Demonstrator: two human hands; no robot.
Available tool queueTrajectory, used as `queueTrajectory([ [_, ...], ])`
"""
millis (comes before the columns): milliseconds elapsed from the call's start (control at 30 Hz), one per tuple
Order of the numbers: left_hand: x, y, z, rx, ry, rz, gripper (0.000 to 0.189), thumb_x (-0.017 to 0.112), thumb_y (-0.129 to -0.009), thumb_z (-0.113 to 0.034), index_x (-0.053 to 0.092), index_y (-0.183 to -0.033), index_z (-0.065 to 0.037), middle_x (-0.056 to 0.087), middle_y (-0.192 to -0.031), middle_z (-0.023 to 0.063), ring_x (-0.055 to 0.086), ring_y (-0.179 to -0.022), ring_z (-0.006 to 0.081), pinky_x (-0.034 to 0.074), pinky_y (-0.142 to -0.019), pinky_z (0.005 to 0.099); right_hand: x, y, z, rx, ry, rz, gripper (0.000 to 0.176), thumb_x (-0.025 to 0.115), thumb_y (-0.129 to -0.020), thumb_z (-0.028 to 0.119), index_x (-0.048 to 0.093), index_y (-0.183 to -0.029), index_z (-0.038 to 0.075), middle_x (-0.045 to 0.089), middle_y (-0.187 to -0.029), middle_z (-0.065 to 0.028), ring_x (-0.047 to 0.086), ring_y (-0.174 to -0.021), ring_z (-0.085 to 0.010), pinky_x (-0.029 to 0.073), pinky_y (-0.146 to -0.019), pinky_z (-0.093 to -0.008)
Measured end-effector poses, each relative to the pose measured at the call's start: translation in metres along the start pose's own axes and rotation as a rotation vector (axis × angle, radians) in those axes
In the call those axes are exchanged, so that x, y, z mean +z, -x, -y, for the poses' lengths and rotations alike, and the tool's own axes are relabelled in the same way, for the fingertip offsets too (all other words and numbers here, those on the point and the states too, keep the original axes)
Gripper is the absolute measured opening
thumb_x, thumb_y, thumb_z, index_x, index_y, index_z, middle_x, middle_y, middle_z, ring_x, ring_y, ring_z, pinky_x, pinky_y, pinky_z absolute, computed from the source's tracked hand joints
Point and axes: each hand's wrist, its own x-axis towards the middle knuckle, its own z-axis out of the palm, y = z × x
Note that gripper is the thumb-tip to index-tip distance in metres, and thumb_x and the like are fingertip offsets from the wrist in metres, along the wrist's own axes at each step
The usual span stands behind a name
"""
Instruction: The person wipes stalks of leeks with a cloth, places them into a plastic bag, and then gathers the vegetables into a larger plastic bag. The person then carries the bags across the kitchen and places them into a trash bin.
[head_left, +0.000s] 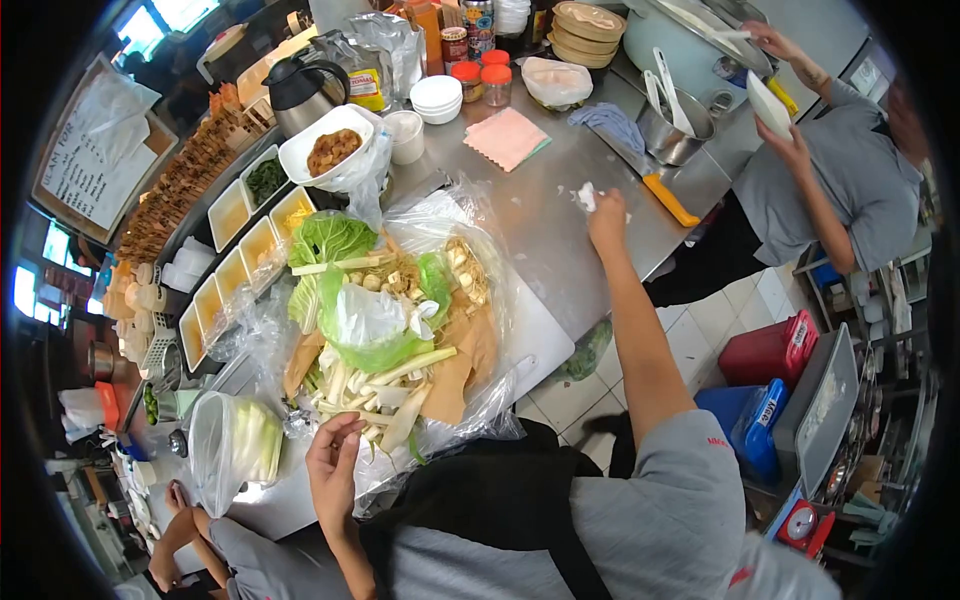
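Note:
My right hand (607, 222) reaches out over the steel counter (540, 235), its fingers closed on a small crumpled white scrap (587, 196), perhaps tissue or plastic. My left hand (335, 455) hangs at the near edge of a heap of vegetable trimmings, fingers loosely bent and apart, holding nothing I can see. In that heap lie pale stalk ends (400, 405), a green cabbage leaf (333, 238), rooty ends (468, 270), brown paper (462, 350) and a green plastic bag (375, 352). Clear plastic sheeting (500, 390) lies under the heap, partly over a white cutting board (545, 345).
A knife with an orange handle (670, 200) lies right of my right hand, near a steel pot (675, 135). A pink cloth (507, 138) and jars (466, 76) stand behind. One co-worker (830, 180) stands at right, another (250, 555) at lower left beside a bagged vegetable (240, 440).

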Motion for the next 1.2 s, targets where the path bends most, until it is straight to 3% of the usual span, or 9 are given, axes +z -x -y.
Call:
queueTrajectory([
  [167, 0.013, -0.001, 0.000, -0.085, 0.018, 0.059, 0.024, 0.052, -0.085, -0.005, 0.052, -0.108, 0.002, 0.057, -0.100, 0.0079, 0.052, -0.093, 0.0119, 0.039, -0.082, 0.0231, 0.027, -0.012, 0.051, -0.156, 0.065, -0.026, 0.018, 0.053, -0.070, 0.002, 0.064, -0.084, 0.000, 0.054, -0.088, -0.0182, 0.050, -0.087, -0.0357, 0.042, -0.074, -0.0408],
  [333, 0.024, -0.003, -0.002, -0.042, -0.012, 0.077, 0.025, 0.053, -0.084, -0.005, 0.052, -0.109, 0.001, 0.057, -0.101, 0.0075, 0.052, -0.095, 0.0128, 0.039, -0.082, 0.0241, 0.041, -0.040, 0.083, -0.278, -0.562, 0.292, 0.018, 0.054, -0.072, -0.001, 0.064, -0.087, 0.001, 0.058, -0.086, -0.0151, 0.052, -0.086, -0.0322, 0.043, -0.078, -0.0361],
  [500, 0.046, -0.005, -0.008, -0.014, -0.062, 0.104, 0.026, 0.055, -0.082, -0.003, 0.053, -0.107, 0.000, 0.057, -0.104, 0.0093, 0.053, -0.098, 0.0172, 0.040, -0.084, 0.0278, 0.076, -0.053, 0.109, -0.515, -0.495, 0.306, 0.022, 0.052, -0.068, -0.007, 0.066, -0.083, 0.002, 0.058, -0.083, -0.0142, 0.054, -0.082, -0.0302, 0.044, -0.076, -0.0343],
  [567, 0.066, -0.017, -0.018, 0.320, -0.430, 0.364, 0.026, 0.056, -0.079, -0.002, 0.055, -0.105, -0.001, 0.055, -0.107, 0.0109, 0.053, -0.101, 0.0232, 0.040, -0.086, 0.0313, 0.074, -0.046, 0.109, -0.590, -0.482, 0.306, 0.022, 0.051, -0.066, -0.007, 0.066, -0.080, 0.002, 0.058, -0.082, -0.0140, 0.054, -0.081, -0.0302, 0.044, -0.075, -0.0344],
  [700, 0.127, -0.049, -0.015, 0.606, -0.627, 0.654, 0.032, 0.057, -0.074, -0.001, 0.056, -0.106, -0.004, 0.053, -0.113, 0.0105, 0.048, -0.107, 0.0295, 0.037, -0.091, 0.0360, 0.035, -0.011, 0.109, -0.751, -0.466, 0.561, 0.021, 0.049, -0.062, -0.009, 0.064, -0.074, 0.000, 0.057, -0.082, -0.0131, 0.053, -0.083, -0.0288, 0.044, -0.075, -0.0340],
  [867, 0.193, -0.091, 0.035, 1.102, -1.240, 0.611, 0.035, 0.056, -0.074, -0.013, 0.055, -0.109, -0.010, 0.047, -0.122, 0.0072, 0.042, -0.116, 0.0253, 0.030, -0.095, 0.0509, -0.007, 0.035, 0.096, -0.717, -0.465, 0.631, 0.026, 0.047, -0.062, -0.009, 0.064, -0.080, 0.000, 0.056, -0.087, -0.0111, 0.049, -0.091, -0.0276, 0.041, -0.080, -0.0329],
  [1000, 0.216, -0.105, 0.057, 1.256, -1.397, 0.600, 0.037, 0.059, -0.072, -0.021, 0.055, -0.107, -0.012, 0.047, -0.121, 0.0062, 0.041, -0.117, 0.0242, 0.029, -0.095, 0.0542, -0.032, 0.057, 0.087, -0.691, -0.466, 0.629, 0.029, 0.047, -0.063, -0.008, 0.065, -0.083, 0.000, 0.056, -0.087, -0.0112, 0.050, -0.090, -0.0280, 0.041, -0.080, -0.0331],
  [1067, 0.227, -0.094, 0.054, 1.089, -1.209, 0.892, 0.042, 0.063, -0.067, -0.024, 0.054, -0.106, -0.012, 0.049, -0.113, 0.0052, 0.042, -0.114, 0.0230, 0.029, -0.095, 0.0524, -0.044, 0.068, 0.081, -0.704, -0.425, 0.642, 0.029, 0.047, -0.064, -0.007, 0.065, -0.084, 0.001, 0.056, -0.087, -0.0107, 0.050, -0.091, -0.0277, 0.042, -0.080, -0.0334],
  [1200, 0.233, -0.085, 0.067, 1.136, -1.267, 0.862, 0.042, 0.065, -0.065, -0.022, 0.054, -0.104, -0.011, 0.049, -0.107, 0.0051, 0.044, -0.109, 0.0213, 0.033, -0.092, 0.0504, -0.059, 0.085, 0.071, -0.689, -0.466, 0.615, 0.027, 0.049, -0.062, -0.006, 0.066, -0.082, 0.003, 0.055, -0.083, -0.0085, 0.048, -0.089, -0.0260, 0.041, -0.078, -0.0335],
])
